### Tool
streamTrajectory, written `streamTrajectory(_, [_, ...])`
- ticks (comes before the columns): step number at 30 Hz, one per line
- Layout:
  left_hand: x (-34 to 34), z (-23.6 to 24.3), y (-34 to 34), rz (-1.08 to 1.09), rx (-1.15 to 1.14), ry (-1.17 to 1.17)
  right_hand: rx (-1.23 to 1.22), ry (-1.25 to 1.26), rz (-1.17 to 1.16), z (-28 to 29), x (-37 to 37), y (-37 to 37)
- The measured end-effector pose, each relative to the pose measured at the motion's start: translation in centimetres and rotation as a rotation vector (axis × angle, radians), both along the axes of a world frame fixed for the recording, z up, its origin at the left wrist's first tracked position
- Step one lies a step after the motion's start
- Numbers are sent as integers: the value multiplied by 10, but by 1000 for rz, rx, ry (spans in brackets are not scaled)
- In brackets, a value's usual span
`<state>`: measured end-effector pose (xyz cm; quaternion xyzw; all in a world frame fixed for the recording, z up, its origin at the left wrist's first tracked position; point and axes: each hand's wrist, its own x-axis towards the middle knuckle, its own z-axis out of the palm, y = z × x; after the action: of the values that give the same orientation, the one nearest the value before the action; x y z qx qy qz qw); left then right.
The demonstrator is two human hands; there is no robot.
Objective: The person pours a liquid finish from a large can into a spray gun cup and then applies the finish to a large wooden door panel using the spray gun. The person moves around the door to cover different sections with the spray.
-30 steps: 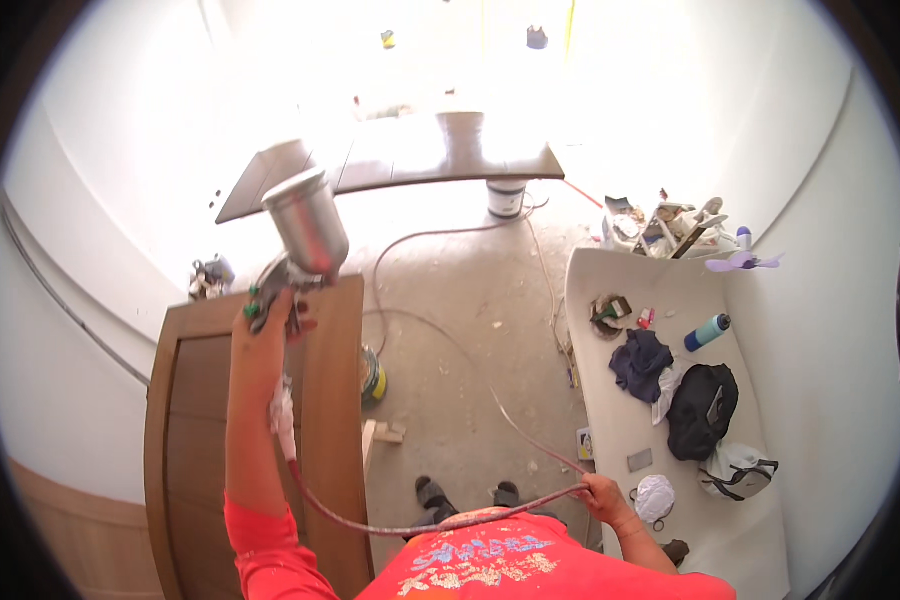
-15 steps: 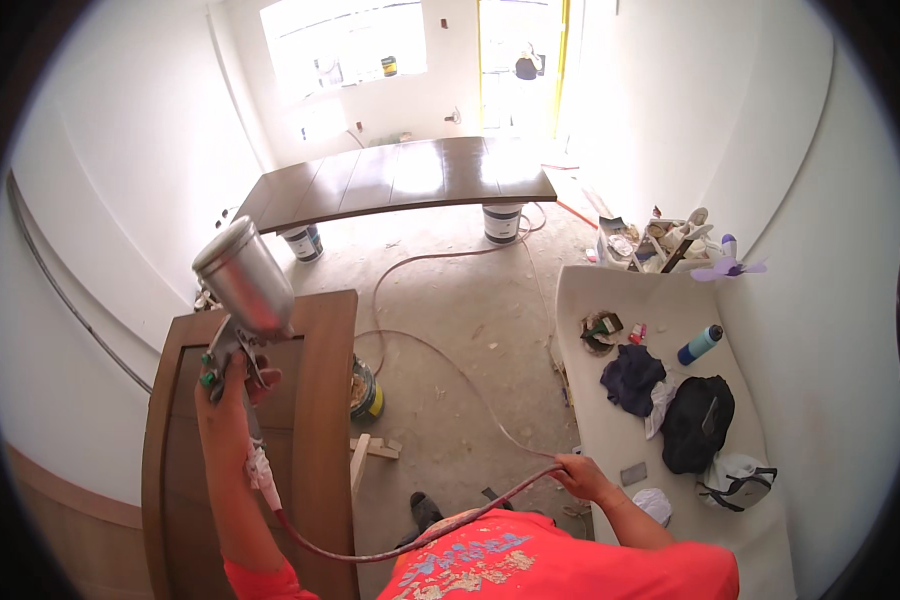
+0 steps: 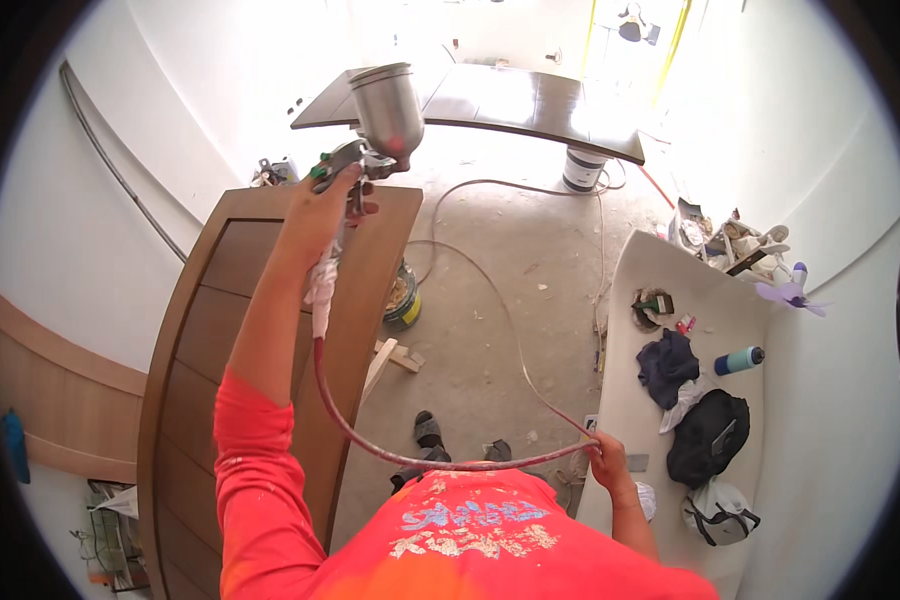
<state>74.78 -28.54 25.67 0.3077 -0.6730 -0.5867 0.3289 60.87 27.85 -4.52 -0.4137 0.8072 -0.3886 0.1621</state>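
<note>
My left hand is wrapped round the handle of a spray gun with a silver metal cup on top. Pale wrapping covers the joint below the handle, where a dark red hose begins. Across the front of my body this hose hangs in a loop to my right hand, whose fingers are closed round it. The gun is above the far end of a brown panelled door lying flat at my left. Its nozzle points rightward, and no spray can be seen.
A second dark door lies ahead, propped on a white bucket. Beside the near door are a dark bucket and a wooden support. Hose crosses the floor. At right, a white surface holds a bottle, cloths and a black bag.
My view has turned left and down. My left arm has reached forward with the spray gun, which is now more upright. My right hand still grips the hose, its arm now closer to my body.
</note>
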Motion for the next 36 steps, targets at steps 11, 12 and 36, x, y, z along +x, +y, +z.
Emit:
streamTrajectory(11, [-56,-31,-41,-96,33,-117,51,-22,-101,17,26,9])
streamTrajectory(12, [-57,-36,-46,-111,42,-116,45,-17,-95,17,27,7])
streamTrajectory(36, [-36,-27,-68,-197,100,-33,-134,42,-23,97,-33,-98])
